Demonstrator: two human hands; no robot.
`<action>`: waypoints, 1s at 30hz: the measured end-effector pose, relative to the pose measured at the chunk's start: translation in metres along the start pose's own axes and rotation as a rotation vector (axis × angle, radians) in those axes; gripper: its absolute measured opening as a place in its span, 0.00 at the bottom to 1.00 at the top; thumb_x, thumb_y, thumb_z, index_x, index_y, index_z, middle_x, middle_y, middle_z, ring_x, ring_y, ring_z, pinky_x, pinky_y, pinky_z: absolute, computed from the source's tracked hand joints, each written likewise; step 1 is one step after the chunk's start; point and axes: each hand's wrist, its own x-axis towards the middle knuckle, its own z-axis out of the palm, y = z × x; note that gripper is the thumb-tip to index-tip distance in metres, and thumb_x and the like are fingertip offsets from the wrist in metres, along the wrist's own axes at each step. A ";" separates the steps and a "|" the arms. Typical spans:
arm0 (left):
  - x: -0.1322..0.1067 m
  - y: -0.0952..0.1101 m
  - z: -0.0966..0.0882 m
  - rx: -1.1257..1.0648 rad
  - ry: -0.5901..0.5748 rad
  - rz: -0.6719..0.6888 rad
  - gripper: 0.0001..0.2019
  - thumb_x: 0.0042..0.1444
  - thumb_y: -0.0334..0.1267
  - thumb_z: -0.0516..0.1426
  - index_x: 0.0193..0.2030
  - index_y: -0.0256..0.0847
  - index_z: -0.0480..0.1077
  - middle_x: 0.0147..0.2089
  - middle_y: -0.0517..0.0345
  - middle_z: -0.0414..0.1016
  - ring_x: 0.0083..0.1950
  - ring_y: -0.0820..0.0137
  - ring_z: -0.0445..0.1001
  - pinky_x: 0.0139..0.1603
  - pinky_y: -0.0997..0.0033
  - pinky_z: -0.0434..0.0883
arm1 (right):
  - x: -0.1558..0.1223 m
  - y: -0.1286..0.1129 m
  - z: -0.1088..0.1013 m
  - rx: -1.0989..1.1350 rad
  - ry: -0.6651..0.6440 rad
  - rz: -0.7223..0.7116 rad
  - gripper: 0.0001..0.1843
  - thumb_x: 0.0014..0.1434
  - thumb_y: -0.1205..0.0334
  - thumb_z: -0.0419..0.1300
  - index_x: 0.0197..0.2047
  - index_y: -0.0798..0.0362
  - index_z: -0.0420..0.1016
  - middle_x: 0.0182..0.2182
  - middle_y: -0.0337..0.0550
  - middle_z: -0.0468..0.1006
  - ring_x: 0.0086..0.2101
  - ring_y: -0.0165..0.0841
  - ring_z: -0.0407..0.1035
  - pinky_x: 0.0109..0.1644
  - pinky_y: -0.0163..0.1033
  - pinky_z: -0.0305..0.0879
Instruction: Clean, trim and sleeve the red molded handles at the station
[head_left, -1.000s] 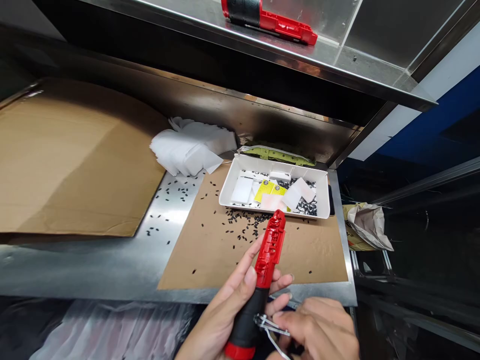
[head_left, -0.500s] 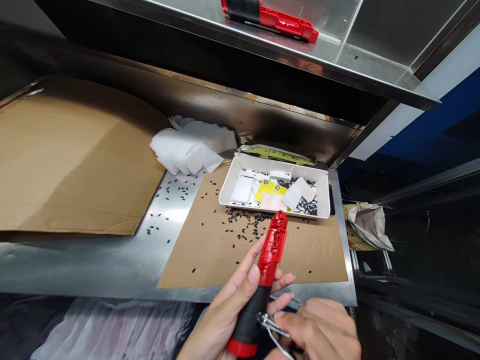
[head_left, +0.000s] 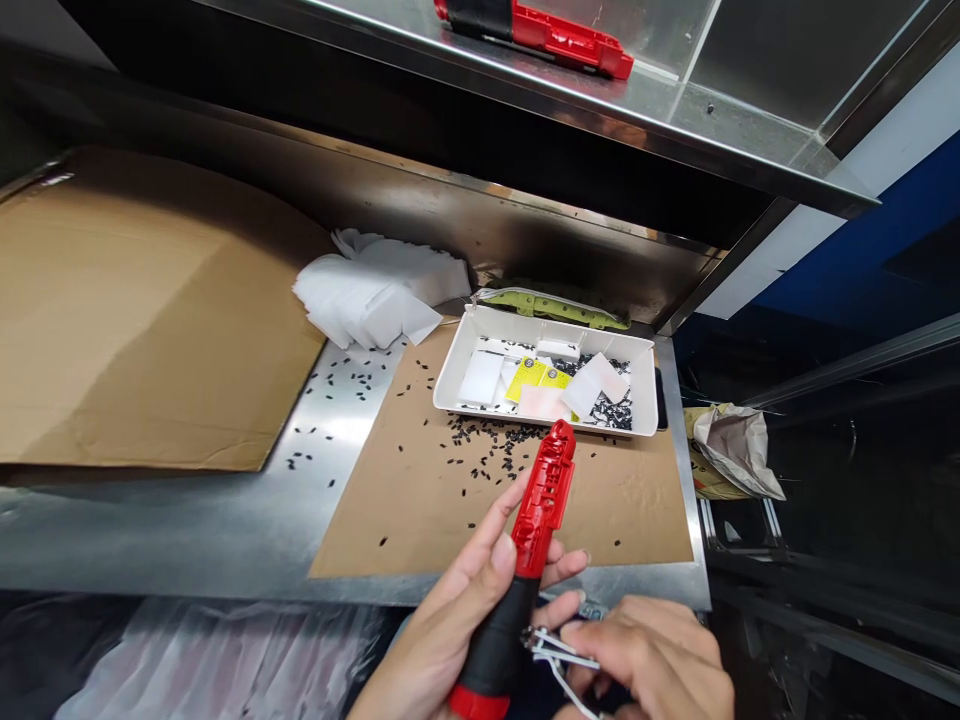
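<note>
At the frame's bottom, the left hand (head_left: 450, 630) grips a red-and-black plastic tool handle (head_left: 525, 560); the right hand (head_left: 652, 665) pinches a bent metal wire clip (head_left: 559, 655).

We see a shiny steel table (head_left: 187, 530) with a big brown cardboard sheet (head_left: 135, 330) lying on its left part and a smaller brown sheet (head_left: 420, 500) on its right part, and the light makes a bright spot on the bare metal between them. Behind the table stands a dark steel back wall (head_left: 420, 200), and above it a steel shelf (head_left: 675, 110) sticks out over the table. To the right we see a blue wall (head_left: 892, 230) with a white strip (head_left: 847, 190) along it and dark metal rails (head_left: 862, 360) lower down, and we see clear plastic (head_left: 210, 660) below the table's front edge.
</note>
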 end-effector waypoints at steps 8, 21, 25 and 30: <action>0.000 -0.003 0.002 0.000 0.029 0.017 0.28 0.65 0.36 0.55 0.70 0.40 0.53 0.47 0.50 0.83 0.47 0.61 0.81 0.43 0.68 0.80 | -0.007 0.004 0.000 -0.044 -0.112 -0.070 0.14 0.65 0.60 0.57 0.28 0.53 0.74 0.12 0.30 0.65 0.13 0.23 0.60 0.21 0.30 0.59; 0.003 -0.005 0.002 0.011 0.044 0.045 0.27 0.63 0.36 0.58 0.68 0.41 0.57 0.48 0.52 0.82 0.49 0.60 0.80 0.43 0.67 0.81 | -0.001 0.008 0.001 0.002 -0.138 -0.154 0.19 0.68 0.56 0.54 0.28 0.55 0.73 0.11 0.31 0.65 0.12 0.22 0.60 0.19 0.31 0.56; 0.004 -0.005 0.000 -0.007 0.020 0.026 0.29 0.63 0.35 0.57 0.69 0.41 0.55 0.47 0.53 0.83 0.48 0.60 0.80 0.43 0.68 0.81 | -0.004 0.007 0.004 0.011 -0.138 -0.137 0.19 0.68 0.55 0.54 0.28 0.55 0.73 0.12 0.32 0.67 0.12 0.23 0.59 0.18 0.31 0.57; 0.004 -0.001 0.000 -0.021 -0.042 -0.043 0.30 0.65 0.36 0.55 0.71 0.38 0.49 0.46 0.48 0.83 0.47 0.61 0.81 0.43 0.68 0.80 | 0.003 0.002 0.000 0.039 0.023 -0.027 0.10 0.63 0.70 0.57 0.29 0.53 0.72 0.12 0.30 0.66 0.11 0.22 0.57 0.18 0.30 0.55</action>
